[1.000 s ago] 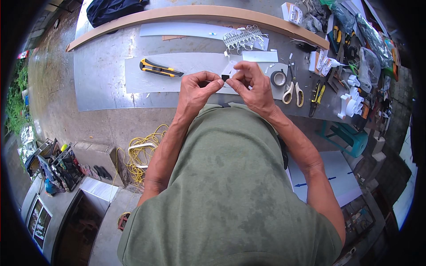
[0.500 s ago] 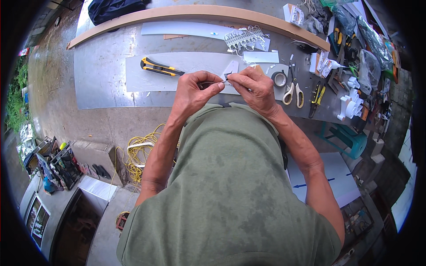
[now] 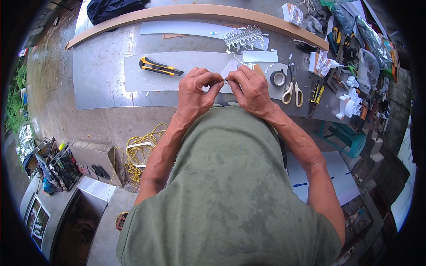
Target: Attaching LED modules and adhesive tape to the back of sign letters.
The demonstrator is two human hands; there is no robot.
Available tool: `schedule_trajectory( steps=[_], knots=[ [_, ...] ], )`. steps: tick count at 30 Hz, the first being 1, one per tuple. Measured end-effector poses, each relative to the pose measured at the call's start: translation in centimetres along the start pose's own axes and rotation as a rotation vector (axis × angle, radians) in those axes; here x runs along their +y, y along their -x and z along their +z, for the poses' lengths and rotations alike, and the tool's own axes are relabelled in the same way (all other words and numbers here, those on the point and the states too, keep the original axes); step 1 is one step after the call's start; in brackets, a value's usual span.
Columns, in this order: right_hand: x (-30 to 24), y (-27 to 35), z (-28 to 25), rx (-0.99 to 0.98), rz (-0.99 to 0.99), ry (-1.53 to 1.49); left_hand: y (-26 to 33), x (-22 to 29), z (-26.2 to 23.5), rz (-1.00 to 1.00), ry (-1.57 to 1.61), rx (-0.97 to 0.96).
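My left hand (image 3: 195, 93) and my right hand (image 3: 254, 91) meet fingertip to fingertip over the near edge of the workbench, both closed in a pinch. Between them shows a speck of a small black strip (image 3: 226, 80); the fingers cover most of it, and whatever else they hold is hidden. Just beyond the fingertips lies a white piece (image 3: 229, 68) on a grey sheet (image 3: 133, 73). A yellow and black utility knife (image 3: 160, 66) rests left of my left hand. To the right of my right hand are a roll of tape (image 3: 278, 78) and scissors (image 3: 293, 86) with cream handles.
White strung light modules (image 3: 244, 39) lie behind my hands, before a long brown bar (image 3: 191, 9). Pliers (image 3: 316, 95), white shaped pieces (image 3: 350, 104) and a glue bottle (image 3: 330, 66) crowd the right side. A green stool (image 3: 350, 139) and yellow cord (image 3: 135, 162) are below.
My fingertips have drawn closer together, and my right hand has turned inward. The black strip, clearly visible in the right fingers before, is now mostly covered.
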State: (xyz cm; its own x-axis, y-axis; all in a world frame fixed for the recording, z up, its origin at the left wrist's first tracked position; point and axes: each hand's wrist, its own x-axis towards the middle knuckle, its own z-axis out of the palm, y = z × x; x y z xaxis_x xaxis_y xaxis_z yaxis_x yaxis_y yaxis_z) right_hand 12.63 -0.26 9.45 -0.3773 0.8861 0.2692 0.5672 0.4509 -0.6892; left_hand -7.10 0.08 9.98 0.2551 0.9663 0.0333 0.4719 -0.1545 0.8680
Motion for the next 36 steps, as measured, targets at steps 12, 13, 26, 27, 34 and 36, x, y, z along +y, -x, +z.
schedule_trajectory(
  steps=[12,13,26,27,34,36],
  knots=[
    [0.6,0.2,-0.4,0.011,0.008,0.059,-1.4,0.0,0.2,0.28,-0.252,-0.039],
    [0.5,0.2,-0.5,0.004,0.017,0.048,-1.4,0.1,0.2,0.281,-0.251,-0.042],
    [1.5,-0.1,-2.0,-0.213,0.125,-0.381,-2.7,-1.0,-1.9,-0.384,0.381,-0.487],
    [1.4,-0.1,-2.0,-0.215,0.124,-0.383,-2.6,-1.1,-2.0,-0.452,0.502,-0.514],
    [1.2,-0.3,-1.4,-0.126,-0.057,-0.184,-1.9,-2.4,-1.0,-0.553,0.778,-0.475],
    [1.4,-0.2,-1.4,-0.094,-0.078,-0.154,-1.9,-2.1,-1.2,-0.554,0.803,-0.475]
  ],
)
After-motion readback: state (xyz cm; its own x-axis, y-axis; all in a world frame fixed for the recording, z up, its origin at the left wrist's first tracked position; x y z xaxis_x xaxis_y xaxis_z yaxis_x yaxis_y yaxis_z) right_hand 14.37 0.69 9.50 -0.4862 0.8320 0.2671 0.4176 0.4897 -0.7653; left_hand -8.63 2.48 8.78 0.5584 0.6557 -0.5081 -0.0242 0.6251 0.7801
